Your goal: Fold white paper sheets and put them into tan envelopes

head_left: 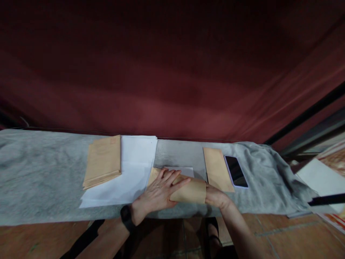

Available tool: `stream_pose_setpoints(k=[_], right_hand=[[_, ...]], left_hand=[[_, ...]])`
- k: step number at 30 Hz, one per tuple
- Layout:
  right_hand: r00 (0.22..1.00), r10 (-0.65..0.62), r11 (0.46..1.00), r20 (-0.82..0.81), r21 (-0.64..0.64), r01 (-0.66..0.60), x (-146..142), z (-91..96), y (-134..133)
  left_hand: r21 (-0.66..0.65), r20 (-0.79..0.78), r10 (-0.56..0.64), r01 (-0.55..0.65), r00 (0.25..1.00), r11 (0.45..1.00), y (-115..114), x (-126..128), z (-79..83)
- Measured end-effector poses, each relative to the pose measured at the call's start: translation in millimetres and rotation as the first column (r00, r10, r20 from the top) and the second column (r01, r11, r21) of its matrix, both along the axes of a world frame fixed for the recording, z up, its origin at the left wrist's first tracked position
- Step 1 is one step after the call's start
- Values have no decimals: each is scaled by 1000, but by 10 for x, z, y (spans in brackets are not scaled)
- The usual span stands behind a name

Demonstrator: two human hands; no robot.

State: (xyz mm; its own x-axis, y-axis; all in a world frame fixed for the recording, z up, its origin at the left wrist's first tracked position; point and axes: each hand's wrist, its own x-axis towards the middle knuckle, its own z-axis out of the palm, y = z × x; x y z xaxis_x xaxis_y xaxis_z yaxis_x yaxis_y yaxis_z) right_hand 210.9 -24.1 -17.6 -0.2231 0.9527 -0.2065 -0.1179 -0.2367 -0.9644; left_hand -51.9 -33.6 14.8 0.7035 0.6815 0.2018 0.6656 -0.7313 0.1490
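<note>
A brown envelope (pixel 192 191) lies on the grey cloth-covered table (pixel 40 180) near its front edge, with a white folded sheet (pixel 183 170) sticking out at its far side. My left hand (pixel 159 192) lies flat on the envelope's left part, fingers stretched out; a black watch is on that wrist. My right hand (pixel 215 197) is at the envelope's right end, and its fingers are hidden behind the envelope. A stack of brown envelopes (pixel 104 160) rests at the left, partly on white paper sheets (pixel 132 169).
One more brown envelope (pixel 217 168) lies to the right, with a dark phone (pixel 236 171) beside it. A dark red curtain (pixel 172 72) hangs behind the table. White papers (pixel 320 180) and a black bar (pixel 327 199) are at the far right. Below is a brown tiled floor.
</note>
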Motion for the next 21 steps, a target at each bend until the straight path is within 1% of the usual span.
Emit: stream_pose_setpoints(k=[2,4,5,8,11,14,15,17,18,19,20,21], right_hand=[[994,111,991,5,-82,-110,51,64,42],[986,167,978,-21,-123,-169,90,134,82],[986,158,979,-44,-120,-162,103,165,100],[993,52,993,-104,-100,-62,120,221,149],[997,-43,997,-70,-66,38,130,214,217],[980,-182,982,79,70,177,86,143,286],[965,-228,969,129,129,212,42,105,295],[945,-259,951,200,223,213,-97,12,270],[927,-249,933,280,326,152,-184,-38,237],[893,-234,907,385,417,58,-273,-86,194],[841,-223,873,494,485,-53,-357,-129,148],[763,-254,840,594,526,-130,-427,-164,104]], left_hand=[[15,-6,21,-21,1000,1000,14,-24,16],[25,0,49,-49,999,999,26,-51,31],[26,5,61,-61,998,998,32,-63,39],[31,17,93,-93,996,995,51,-102,64],[54,30,136,-138,990,989,99,-192,100],[87,53,233,-237,971,968,202,-386,133],[104,70,287,-293,955,950,246,-469,139],[148,108,405,-418,908,896,337,-636,141],[163,119,455,-469,882,868,377,-711,137],[174,130,495,-511,859,842,412,-774,133],[179,137,524,-541,841,821,439,-823,128],[181,141,542,-560,828,808,458,-856,124]])
